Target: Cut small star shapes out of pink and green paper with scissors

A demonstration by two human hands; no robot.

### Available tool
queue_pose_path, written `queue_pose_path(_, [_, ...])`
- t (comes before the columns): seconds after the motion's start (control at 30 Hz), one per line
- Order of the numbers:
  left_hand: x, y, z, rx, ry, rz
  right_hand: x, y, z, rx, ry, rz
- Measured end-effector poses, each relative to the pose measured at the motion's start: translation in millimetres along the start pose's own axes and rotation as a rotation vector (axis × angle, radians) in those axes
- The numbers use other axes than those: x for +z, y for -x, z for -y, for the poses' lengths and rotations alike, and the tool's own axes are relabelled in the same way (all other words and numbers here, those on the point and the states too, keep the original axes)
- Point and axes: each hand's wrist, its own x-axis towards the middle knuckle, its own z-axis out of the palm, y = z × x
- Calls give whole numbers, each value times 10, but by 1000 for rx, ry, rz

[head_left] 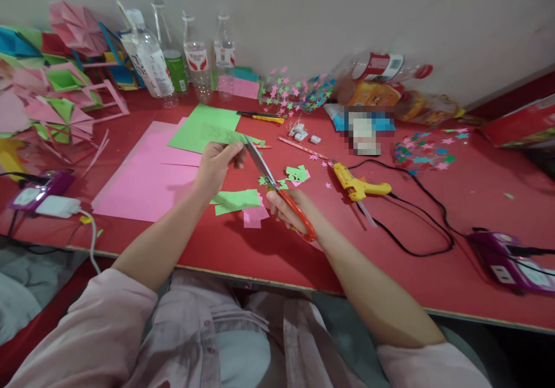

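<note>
My left hand [220,165] is closed, thumb against fingers, on a green paper strip [217,132] with star outlines drawn on it. Scissors with orange-red handles [299,214] are in my right hand [288,206], blades pointing up and left, their tips beside the strip's right end. Whether the blades touch the paper I cannot tell. Behind the strip lies a green sheet [186,130], partly over pink sheets [147,174]. Green offcuts [237,200] and pink scraps [254,217] rest below my hands, with a cut green piece [296,173] to the right.
A yellow glue gun [358,185] and its black cable lie right, near a purple power strip [511,261]. Behind are a yellow cutter [266,119], a pencil [301,147] and bottles [197,64]. Folded paper crafts [65,99] crowd the left; star-covered bottles [297,93] stand or lie at the back.
</note>
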Motion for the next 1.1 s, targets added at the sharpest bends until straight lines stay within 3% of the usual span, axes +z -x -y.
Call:
queue_pose_path(0.6, [-18,-12,-34,-15,60,-9,15,8,35,33,-21,-25])
queue_pose_path(1.1, [-33,-21,-21,-44,-36,32,-4,-34,-77,-46,18,19])
